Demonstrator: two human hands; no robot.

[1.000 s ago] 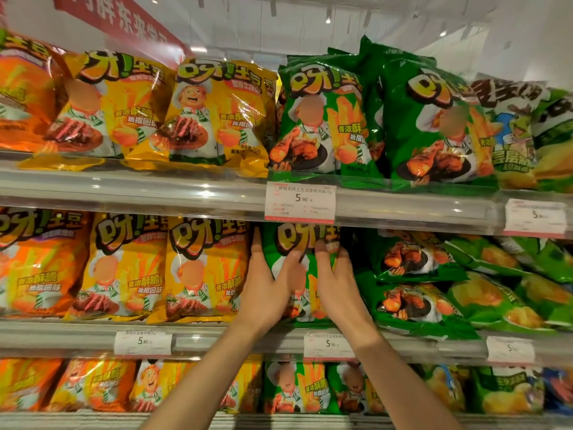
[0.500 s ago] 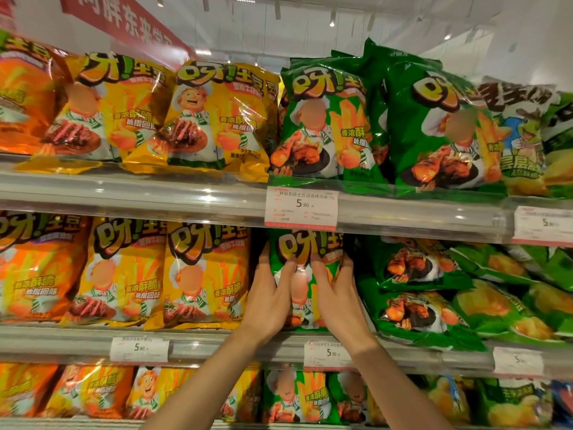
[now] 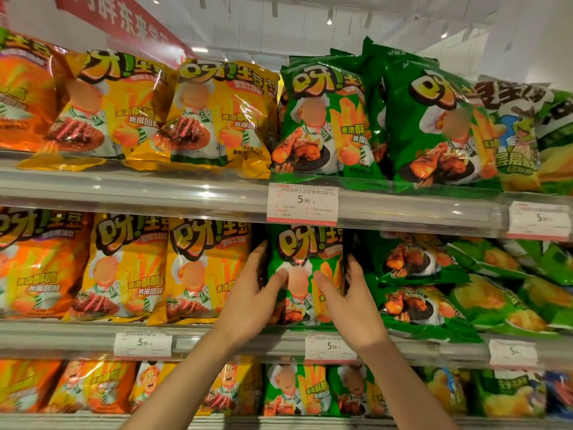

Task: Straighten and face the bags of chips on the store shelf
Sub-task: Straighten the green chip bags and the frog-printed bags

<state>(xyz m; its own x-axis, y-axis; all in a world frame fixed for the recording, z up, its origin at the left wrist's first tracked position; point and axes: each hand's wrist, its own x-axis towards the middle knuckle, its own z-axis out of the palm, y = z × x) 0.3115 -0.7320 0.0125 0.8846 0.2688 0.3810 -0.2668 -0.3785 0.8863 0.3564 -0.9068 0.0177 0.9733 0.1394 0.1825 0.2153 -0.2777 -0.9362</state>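
The green chip bag (image 3: 305, 274) on the middle shelf is glossy plastic film, crinkled, with bright glints near its top. The yellow bags (image 3: 201, 268) beside it share the same shiny, wrinkled foil-like finish, as do the orange bags (image 3: 34, 262). The shelf edge (image 3: 155, 193) carries a clear, smooth plastic strip that catches the light. The price tag (image 3: 302, 203) looks like matt white paper with red print.

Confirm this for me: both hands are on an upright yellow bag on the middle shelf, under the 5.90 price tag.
Not quite. The head view shows the left hand and right hand on an upright green bag, not a yellow one. It does stand on the middle shelf, under the 5.90 price tag.
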